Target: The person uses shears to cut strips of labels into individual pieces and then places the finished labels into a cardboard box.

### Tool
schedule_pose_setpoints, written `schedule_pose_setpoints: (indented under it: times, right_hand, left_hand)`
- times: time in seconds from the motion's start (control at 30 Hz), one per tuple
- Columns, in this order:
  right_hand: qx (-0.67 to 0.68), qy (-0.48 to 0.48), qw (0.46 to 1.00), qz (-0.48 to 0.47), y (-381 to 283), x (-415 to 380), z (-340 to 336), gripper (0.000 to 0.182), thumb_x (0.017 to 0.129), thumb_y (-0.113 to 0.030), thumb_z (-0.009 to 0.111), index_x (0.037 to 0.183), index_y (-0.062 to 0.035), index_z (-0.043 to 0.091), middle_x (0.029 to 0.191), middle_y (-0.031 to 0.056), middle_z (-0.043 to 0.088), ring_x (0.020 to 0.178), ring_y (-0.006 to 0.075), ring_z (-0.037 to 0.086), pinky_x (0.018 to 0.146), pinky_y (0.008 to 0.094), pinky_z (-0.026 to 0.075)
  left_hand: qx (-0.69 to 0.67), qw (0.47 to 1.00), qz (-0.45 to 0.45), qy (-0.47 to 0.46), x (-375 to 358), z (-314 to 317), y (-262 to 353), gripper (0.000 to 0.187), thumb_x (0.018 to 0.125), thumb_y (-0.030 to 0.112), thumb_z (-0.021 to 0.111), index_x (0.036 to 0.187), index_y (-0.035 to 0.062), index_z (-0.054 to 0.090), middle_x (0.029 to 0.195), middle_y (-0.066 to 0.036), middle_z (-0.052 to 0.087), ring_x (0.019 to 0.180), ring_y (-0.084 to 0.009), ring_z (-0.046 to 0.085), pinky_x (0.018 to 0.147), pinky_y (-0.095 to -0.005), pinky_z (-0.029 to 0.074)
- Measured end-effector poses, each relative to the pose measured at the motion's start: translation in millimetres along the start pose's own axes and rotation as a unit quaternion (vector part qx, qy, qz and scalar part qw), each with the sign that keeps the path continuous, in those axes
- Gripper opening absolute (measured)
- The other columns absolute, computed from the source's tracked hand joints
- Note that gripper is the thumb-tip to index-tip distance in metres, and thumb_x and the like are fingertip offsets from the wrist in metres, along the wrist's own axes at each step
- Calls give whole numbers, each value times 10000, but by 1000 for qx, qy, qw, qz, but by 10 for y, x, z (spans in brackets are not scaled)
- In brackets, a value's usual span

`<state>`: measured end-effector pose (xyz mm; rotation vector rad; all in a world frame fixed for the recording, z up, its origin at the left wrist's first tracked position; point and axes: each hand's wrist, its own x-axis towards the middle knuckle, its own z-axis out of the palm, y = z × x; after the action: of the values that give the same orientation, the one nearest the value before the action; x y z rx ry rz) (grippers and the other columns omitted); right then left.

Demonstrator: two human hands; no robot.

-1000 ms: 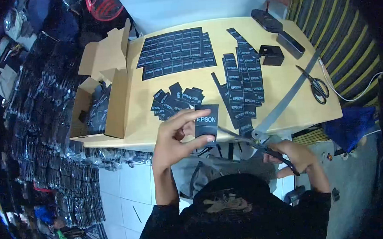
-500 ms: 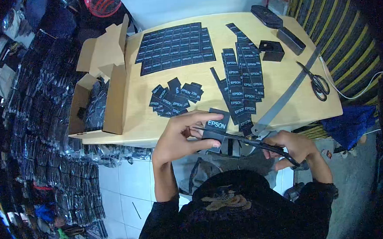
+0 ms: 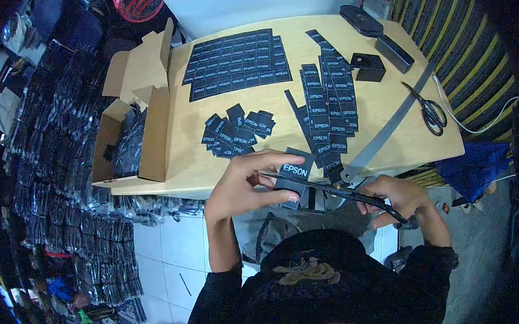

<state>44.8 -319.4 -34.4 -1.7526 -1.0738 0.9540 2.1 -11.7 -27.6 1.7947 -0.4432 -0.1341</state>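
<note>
Near the front edge of the table, my left hand (image 3: 243, 184) pinches a black label (image 3: 296, 170) printed EPSON between thumb and fingers. My right hand (image 3: 398, 198) is closed round the handles of black scissors (image 3: 350, 193). Their blades point left and lie across the label, just below its lettering, with the tips near my left fingers. Just beyond my left hand is a loose pile of cut EPSON labels (image 3: 234, 135). Long strips of EPSON labels (image 3: 320, 108) overlap beyond the scissors.
Uncut label sheets (image 3: 235, 59) lie at the back of the table (image 3: 180, 125). An open cardboard box (image 3: 156, 132) holds dark pieces at left. A steel ruler (image 3: 382, 133), second scissors (image 3: 430, 113), a small black box (image 3: 368, 67) and dark cases (image 3: 361, 22) are at right.
The scissors' handles have drawn closer together, and the blades look more closed across the label. The label has shifted very slightly to the right; both hands stay nearly in place.
</note>
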Motion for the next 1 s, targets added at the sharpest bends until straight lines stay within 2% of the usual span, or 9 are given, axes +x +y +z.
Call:
schedule_pose_setpoints:
  times: [0.3,0.4,0.47,0.5,0.67,0.73,0.87,0.93,1.0]
  right_hand:
    - [-4,0,1000,-6,58,0,-2,323,698,-264,767,777,-36,553,637,82,556,559,195,539,519,321,398]
    - [1,-2,1000,-6,120,2,3,361,690,-303,764,769,-19,557,662,69,567,571,170,538,518,301,410]
    - [0,-4,1000,-6,127,4,4,413,678,-349,764,766,-1,560,691,60,581,596,150,548,522,286,426]
    - [4,1,1000,3,119,-1,10,405,684,-346,762,752,-4,557,692,60,583,588,150,544,517,286,422]
    - [25,20,999,4,55,14,22,388,688,-343,760,710,-12,558,668,56,580,553,148,531,505,284,412]
    - [-4,13,1000,1,51,5,14,310,722,-268,752,723,-25,559,587,77,555,522,190,532,495,309,392]
    - [-24,9,1000,9,40,12,-2,317,729,-282,745,706,-25,560,586,83,561,510,200,529,488,311,389]
    - [-17,39,999,23,83,5,22,330,683,-288,765,685,-25,567,559,42,533,493,146,498,463,296,364]
    - [-42,35,998,26,66,9,5,320,686,-279,765,686,-27,568,555,41,529,487,144,488,461,295,359]
  left_hand:
    - [9,1000,16,3,10,10,-4,545,610,79,816,1121,115,629,726,56,442,577,-28,301,469,-189,245]
    - [-10,1000,12,13,11,8,1,546,613,73,813,1125,107,625,755,42,508,611,-12,394,483,-169,312]
    - [38,999,-5,-6,2,-26,23,568,612,57,809,1143,100,611,842,6,596,689,-21,503,532,-163,406]
    - [-3,1000,4,3,15,-4,42,602,604,45,808,1164,97,594,935,-28,634,743,-37,552,578,-168,456]
    - [4,1000,-6,8,9,-21,47,642,587,44,816,1181,108,582,1019,-58,639,755,-43,579,587,-172,481]
    - [-1,1000,1,9,11,-19,39,645,584,48,818,1181,111,581,1050,-69,635,781,-66,603,602,-178,499]
    - [-23,1000,-11,7,3,-24,16,651,588,53,817,1190,117,576,1039,-63,636,782,-73,608,605,-179,502]
    - [-29,1000,-6,6,7,-29,26,654,588,50,817,1192,114,574,1030,-67,638,786,-76,607,607,-180,503]
    - [-19,1000,-24,-3,7,-46,64,659,587,42,817,1195,107,572,1015,-69,640,783,-67,599,602,-174,493]
